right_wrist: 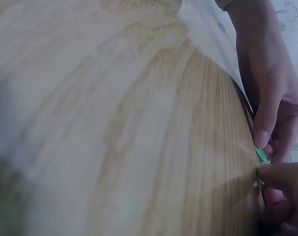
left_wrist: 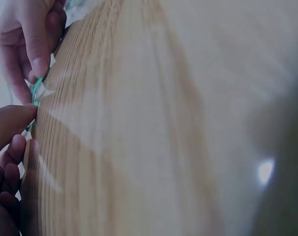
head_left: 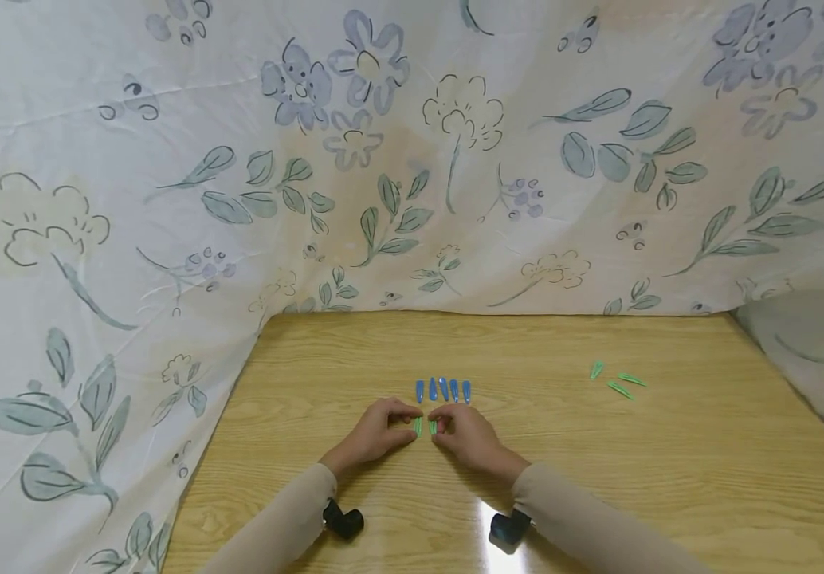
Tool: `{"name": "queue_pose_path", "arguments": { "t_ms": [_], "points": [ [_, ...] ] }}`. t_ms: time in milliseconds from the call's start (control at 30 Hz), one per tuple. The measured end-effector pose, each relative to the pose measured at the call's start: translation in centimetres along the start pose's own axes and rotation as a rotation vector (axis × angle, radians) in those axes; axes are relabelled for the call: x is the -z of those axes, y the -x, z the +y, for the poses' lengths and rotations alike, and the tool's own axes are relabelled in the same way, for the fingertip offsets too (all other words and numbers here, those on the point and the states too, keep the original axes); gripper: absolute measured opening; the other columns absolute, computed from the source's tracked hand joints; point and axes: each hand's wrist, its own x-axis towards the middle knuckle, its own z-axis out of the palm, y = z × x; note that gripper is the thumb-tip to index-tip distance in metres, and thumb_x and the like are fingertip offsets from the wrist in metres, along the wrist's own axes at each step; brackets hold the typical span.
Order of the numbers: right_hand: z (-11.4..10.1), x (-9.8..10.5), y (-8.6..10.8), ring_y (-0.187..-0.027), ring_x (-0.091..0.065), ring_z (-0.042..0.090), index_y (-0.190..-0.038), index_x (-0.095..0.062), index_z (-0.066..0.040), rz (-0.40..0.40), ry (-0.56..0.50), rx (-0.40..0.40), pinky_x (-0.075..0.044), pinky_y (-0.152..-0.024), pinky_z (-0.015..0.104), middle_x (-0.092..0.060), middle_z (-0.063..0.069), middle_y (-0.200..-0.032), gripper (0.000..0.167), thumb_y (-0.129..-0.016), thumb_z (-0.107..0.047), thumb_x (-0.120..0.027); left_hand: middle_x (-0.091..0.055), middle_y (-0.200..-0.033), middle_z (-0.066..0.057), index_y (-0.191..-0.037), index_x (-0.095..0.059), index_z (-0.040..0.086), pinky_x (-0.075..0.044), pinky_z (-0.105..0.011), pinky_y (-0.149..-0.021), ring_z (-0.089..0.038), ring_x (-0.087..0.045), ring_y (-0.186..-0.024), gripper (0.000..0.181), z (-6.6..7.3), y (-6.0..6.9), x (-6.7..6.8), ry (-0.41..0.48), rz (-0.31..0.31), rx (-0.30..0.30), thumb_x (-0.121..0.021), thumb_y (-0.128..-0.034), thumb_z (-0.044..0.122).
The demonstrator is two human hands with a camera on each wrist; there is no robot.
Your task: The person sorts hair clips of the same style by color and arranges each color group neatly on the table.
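Floral cloth (head_left: 383,159) hangs behind and along both sides of one wood-grain worktop (head_left: 670,462). Five blue clips (head_left: 454,391) stand side by side in one short row, just beyond the two hands. Three green clips (head_left: 620,390) lie loose as a group, well apart at the far right.

More green is at the hands, near the worktop's middle and just on the near side of the blue row. The left hand (head_left: 383,428) has its thumb and fingers (head_left: 403,411) pinching at least one green clip (head_left: 417,426) by its ends. The right hand (head_left: 465,434) does likewise, its thumb and fingers grasping at least one other green clip (head_left: 433,428). The two lots sit just beside each other with a narrow gap; how many each hand holds, I cannot tell. Two beige sleeves (head_left: 276,522) cover the forearms, and two black devices (head_left: 343,520) sit at the wrists, one on each.
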Motion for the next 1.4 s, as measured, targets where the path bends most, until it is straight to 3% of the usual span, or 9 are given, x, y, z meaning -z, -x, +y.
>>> {"name": "queue_pose_path", "arguments": {
  "t_ms": [267, 567, 867, 1100, 1300, 1400],
  "points": [
    [-0.2, -0.1, -0.1, -0.071, -0.051, 0.003, -0.112, -0.073, -0.006, 0.023, 0.022, -0.016, -0.043, -0.069, 0.023, -0.061, -0.01, -0.076, 0.029, -0.083, -0.01, -0.079, -0.07, -0.111, -0.005, -0.122, -0.073, 0.008, -0.051, -0.027, -0.089, -0.013, -0.06, -0.098, 0.032, 0.1, 0.0, 0.0, -0.001, -0.003, -0.011, -0.075, -0.0903, 0.011],
    [-0.4, -0.4, 0.0, -0.069, -0.05, 0.004, -0.111, -0.072, -0.008, 0.022, 0.043, -0.033, -0.041, -0.063, 0.023, -0.061, -0.01, -0.076, 0.029, -0.083, -0.012, -0.079, -0.069, -0.115, -0.004, -0.124, -0.072, 0.01, -0.051, -0.029, -0.092, -0.013, -0.059, -0.099, 0.032, 0.3, 0.3, 0.2, 0.025, -0.018, 0.025, -0.074, -0.0921, 0.013],
    [-0.4, -0.5, 0.2, -0.07, -0.05, 0.003, -0.115, -0.072, -0.009, 0.021, 0.03, -0.043, -0.041, -0.064, 0.023, -0.061, -0.01, -0.076, 0.034, -0.083, -0.016, -0.081, -0.069, -0.111, -0.003, -0.124, -0.072, 0.01, -0.05, -0.029, -0.092, -0.012, -0.058, -0.098, 0.032, 0.0, 0.4, 0.3, 0.021, -0.023, 0.01, -0.074, -0.0923, 0.014],
    [-0.6, -0.2, 0.7, -0.074, -0.052, 0.006, -0.119, -0.07, -0.009, 0.004, -0.016, -0.049, -0.042, -0.07, 0.025, -0.063, -0.009, -0.081, 0.038, -0.083, -0.019, -0.081, -0.069, -0.112, -0.003, -0.124, -0.072, 0.011, -0.051, -0.03, -0.091, -0.013, -0.059, -0.098, 0.031, 0.1, 0.4, 0.2, -0.002, -0.017, 0.007, -0.073, -0.0929, 0.015],
    [-0.5, 0.1, 1.4, -0.079, -0.055, 0.007, -0.117, -0.071, -0.006, 0.038, -0.092, 0.009, -0.043, -0.076, 0.024, -0.064, -0.007, -0.081, 0.034, -0.085, -0.016, -0.079, -0.069, -0.108, -0.002, -0.124, -0.072, 0.012, -0.051, -0.03, -0.089, -0.013, -0.059, -0.095, 0.031, 0.2, 0.5, 0.2, -0.012, -0.012, -0.005, -0.073, -0.0928, 0.015],
    [-0.3, 0.4, 2.0, -0.07, -0.056, 0.004, -0.118, -0.07, -0.004, 0.033, -0.15, 0.017, -0.046, -0.066, 0.022, -0.065, -0.002, -0.085, 0.033, -0.088, -0.015, -0.078, -0.068, -0.104, -0.002, -0.123, -0.073, 0.011, -0.05, -0.028, -0.087, -0.012, -0.058, -0.093, 0.031, 0.1, 0.5, 0.2, -0.016, -0.013, -0.011, -0.074, -0.0925, 0.015]
  ]
}}
